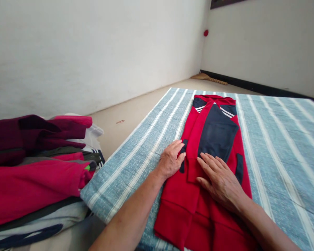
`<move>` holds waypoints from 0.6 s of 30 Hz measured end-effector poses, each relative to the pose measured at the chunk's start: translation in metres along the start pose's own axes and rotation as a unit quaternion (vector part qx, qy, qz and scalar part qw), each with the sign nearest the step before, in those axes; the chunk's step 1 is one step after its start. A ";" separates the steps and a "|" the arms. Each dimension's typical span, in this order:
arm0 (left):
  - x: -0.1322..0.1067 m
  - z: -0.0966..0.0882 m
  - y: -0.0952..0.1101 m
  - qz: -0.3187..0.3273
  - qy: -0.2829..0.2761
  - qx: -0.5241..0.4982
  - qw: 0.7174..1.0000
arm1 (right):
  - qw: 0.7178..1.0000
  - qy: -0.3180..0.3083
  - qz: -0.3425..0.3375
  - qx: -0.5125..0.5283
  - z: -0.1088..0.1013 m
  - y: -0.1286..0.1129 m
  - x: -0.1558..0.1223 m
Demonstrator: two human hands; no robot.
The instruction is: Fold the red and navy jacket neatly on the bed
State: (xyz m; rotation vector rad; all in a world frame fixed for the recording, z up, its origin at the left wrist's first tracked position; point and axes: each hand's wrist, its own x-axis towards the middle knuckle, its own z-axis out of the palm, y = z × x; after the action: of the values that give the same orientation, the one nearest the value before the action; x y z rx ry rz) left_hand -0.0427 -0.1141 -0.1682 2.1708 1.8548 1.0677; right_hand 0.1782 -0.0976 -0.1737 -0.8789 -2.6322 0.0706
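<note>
A red and dark navy jacket [217,129] with white stripes near its shoulders lies on a blue and white striped cloth [157,129]. Its sleeves are folded inward over the body, making a long narrow shape, with the collar at the far end and the hem toward me. My left hand [172,158] touches the jacket's left edge beside a dark pocket strip, its fingers stretched out. Flat on the folded sleeve rests my right hand [219,179], fingers extended and nothing gripped in them.
To the left is a pile of clothes [36,174] in maroon, pink, grey and white. A white wall [94,52] rises behind the pale floor [136,104]. A broom-like brown object [209,78] lies in the far corner by a black skirting board [240,85].
</note>
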 end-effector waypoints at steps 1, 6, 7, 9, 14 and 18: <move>0.000 0.000 0.000 0.004 -0.004 0.007 1.000 | 1.000 -0.001 0.001 -0.001 0.000 0.000 0.000; 0.000 0.000 0.001 0.010 -0.016 0.026 0.999 | 1.000 -0.009 0.002 -0.002 -0.002 -0.001 0.001; 0.001 0.001 0.001 0.010 -0.017 0.029 0.999 | 1.000 -0.008 0.002 -0.001 -0.002 -0.001 0.001; 0.000 0.001 -0.001 0.012 -0.014 0.032 0.999 | 1.000 -0.005 0.002 0.001 -0.002 -0.001 0.001; -0.001 0.002 -0.006 0.019 -0.003 0.044 0.999 | 1.000 -0.011 0.001 0.001 -0.001 -0.002 0.004; -0.003 0.001 -0.010 0.028 -0.001 0.060 0.998 | 1.000 -0.016 0.002 -0.009 -0.002 -0.005 0.007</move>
State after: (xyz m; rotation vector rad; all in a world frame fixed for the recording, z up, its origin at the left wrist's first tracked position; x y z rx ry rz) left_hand -0.0509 -0.1134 -0.1753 2.3012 1.9150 0.9867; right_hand 0.1709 -0.0975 -0.1686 -0.8963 -2.6644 0.0635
